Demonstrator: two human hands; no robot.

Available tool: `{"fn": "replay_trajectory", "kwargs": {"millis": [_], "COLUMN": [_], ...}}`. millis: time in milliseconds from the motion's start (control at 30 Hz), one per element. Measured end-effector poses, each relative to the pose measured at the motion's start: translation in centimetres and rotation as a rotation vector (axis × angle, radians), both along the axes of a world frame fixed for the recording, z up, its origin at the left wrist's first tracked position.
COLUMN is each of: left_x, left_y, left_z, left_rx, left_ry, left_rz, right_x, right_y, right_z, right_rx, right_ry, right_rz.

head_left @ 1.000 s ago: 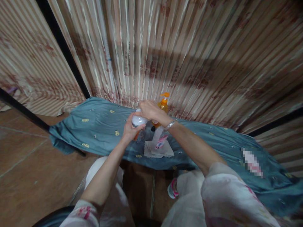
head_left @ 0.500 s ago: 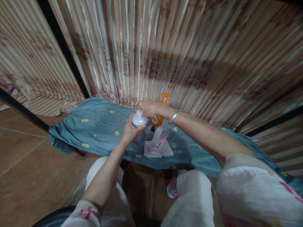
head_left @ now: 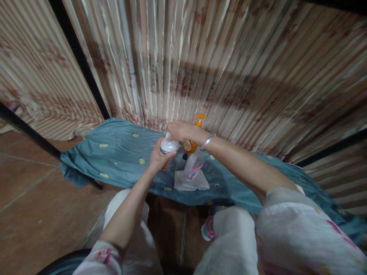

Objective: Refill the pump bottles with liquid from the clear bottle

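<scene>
Left hand (head_left: 157, 157) wrapped round white bottle (head_left: 169, 146) near counter's (head_left: 120, 152) far edge, steadying it; right hand (head_left: 180, 131) pinched its top from above. Orange pump bottle (head_left: 194, 139) and clear packet (head_left: 192, 167) stood just beside

Dim, warm indoor light here, and a broad dark shadow band lies across the striped curtain (head_left: 218, 76) above the hands, while thin highlights glint off its satin folds. Wide-angle distortion bends the curtain stripes outward like a fan and curves the dark poles (head_left: 77, 61) at the left edge. The near sleeve (head_left: 301, 236) at lower right is soft and blurred, and the centre is only moderately sharp.
</scene>
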State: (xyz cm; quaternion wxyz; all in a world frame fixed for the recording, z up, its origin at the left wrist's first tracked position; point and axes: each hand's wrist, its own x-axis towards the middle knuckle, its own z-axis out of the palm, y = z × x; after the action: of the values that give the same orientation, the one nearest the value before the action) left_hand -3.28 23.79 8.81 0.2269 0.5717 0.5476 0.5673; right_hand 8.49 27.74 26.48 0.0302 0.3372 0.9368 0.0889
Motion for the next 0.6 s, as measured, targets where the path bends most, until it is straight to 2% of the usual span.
{"fn": "replay_trajectory", "kwargs": {"millis": [233, 333, 400, 500, 600], "left_x": [0.0, 0.2, 0.3, 0.1, 0.0], "left_y": [-0.4, -0.3, -0.5, -2.0, -5.5], "left_z": [0.6, 0.8, 0.8, 0.9, 1.1], "left_rx": [-0.042, -0.072, -0.064, 0.003, 0.038], "left_ry": [0.013, 0.006, -0.02, -0.065, -0.186], "left_rz": [-0.007, -0.016, -0.016, 0.003, -0.003], "right_x": [0.6, 2.3, 3.8, 5.5, 6.2], "right_y": [-0.9, -2.0, -3.5, -7.1, -11.2], "right_z": [2.6, 2.3, 0.4, -4.6, -10.1], "right_rx": [-0.088, -0.1, -0.155, -0.669, -0.71], "right_ry": [0.09, 0.226, 0.401, 1.316, 1.47], "right_rz": [-0.019, -0.038, -0.062, -0.118, -0.185]}}
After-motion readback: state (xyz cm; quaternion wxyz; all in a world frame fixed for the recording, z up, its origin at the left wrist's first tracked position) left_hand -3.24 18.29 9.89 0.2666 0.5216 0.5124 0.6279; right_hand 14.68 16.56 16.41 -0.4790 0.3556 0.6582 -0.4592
